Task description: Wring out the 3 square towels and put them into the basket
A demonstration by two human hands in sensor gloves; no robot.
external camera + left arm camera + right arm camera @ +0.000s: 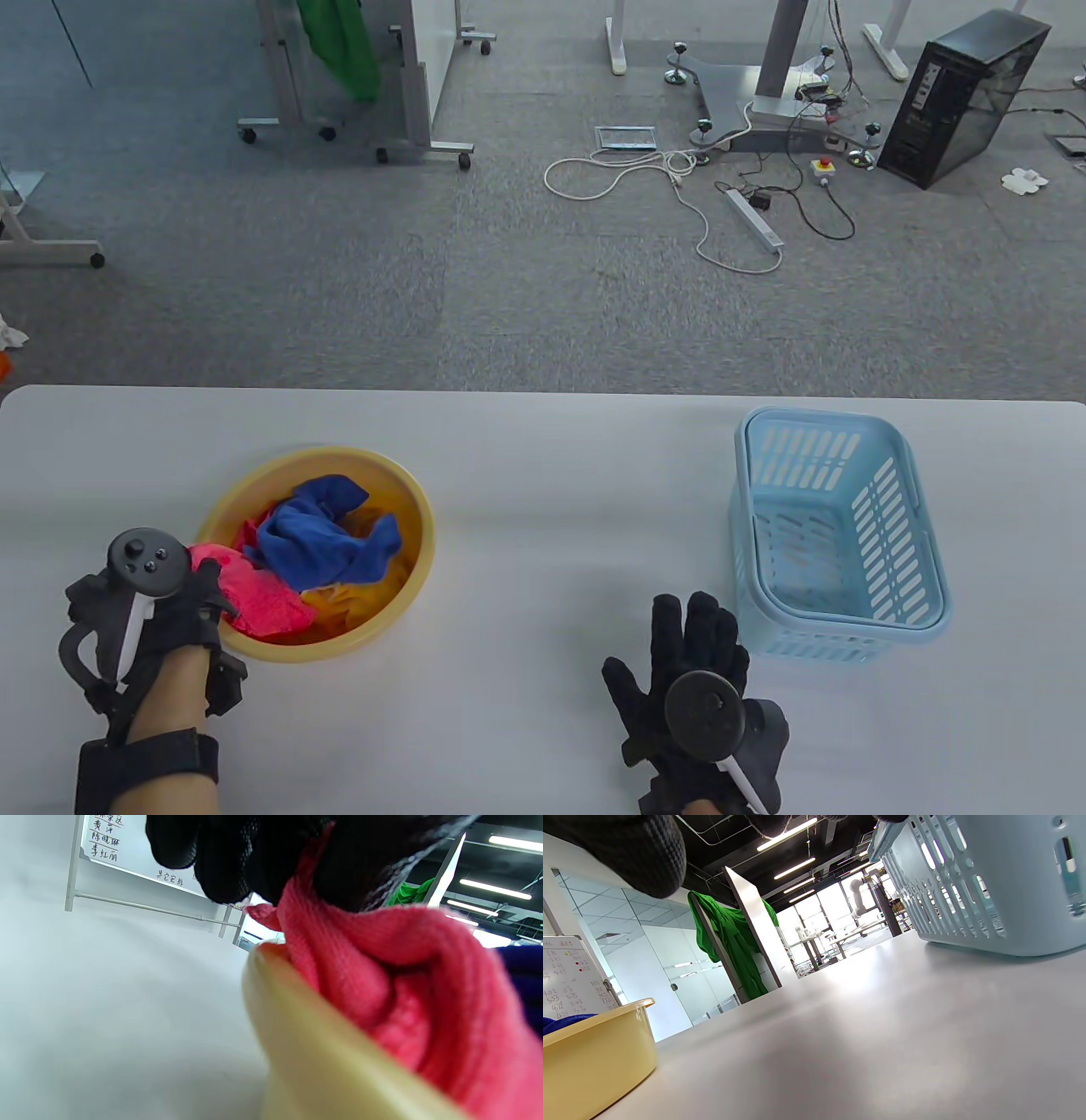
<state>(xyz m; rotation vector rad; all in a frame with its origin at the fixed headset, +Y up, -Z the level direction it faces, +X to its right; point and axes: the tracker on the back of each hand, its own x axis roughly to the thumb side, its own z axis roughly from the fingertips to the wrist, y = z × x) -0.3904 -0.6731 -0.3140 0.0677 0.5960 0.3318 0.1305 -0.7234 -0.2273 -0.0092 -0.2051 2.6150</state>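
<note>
The left hand (165, 607) sits at the near-left rim of the round yellow plastic basin (405, 586), its gloved fingers (237, 861) pinching a fold of the pink terry-cloth square towel (254, 594) where it drapes over that rim; the left wrist view shows the pink cloth bunched up against the black glove right at the basin's edge. The right hand (691, 679) lies flat on the white tabletop (526, 679) with fingers straight and spread, grasping nothing, its fingertips just beside the near-left corner of the light blue slotted plastic basket (920, 543). In the basin, the crumpled blue square towel (327, 531) lies on top, partly over the pink one, and the orange square towel (356, 598) shows beneath them along the right and near side. The basin stands on the left of the tabletop and the basket on the right, well apart.
</note>
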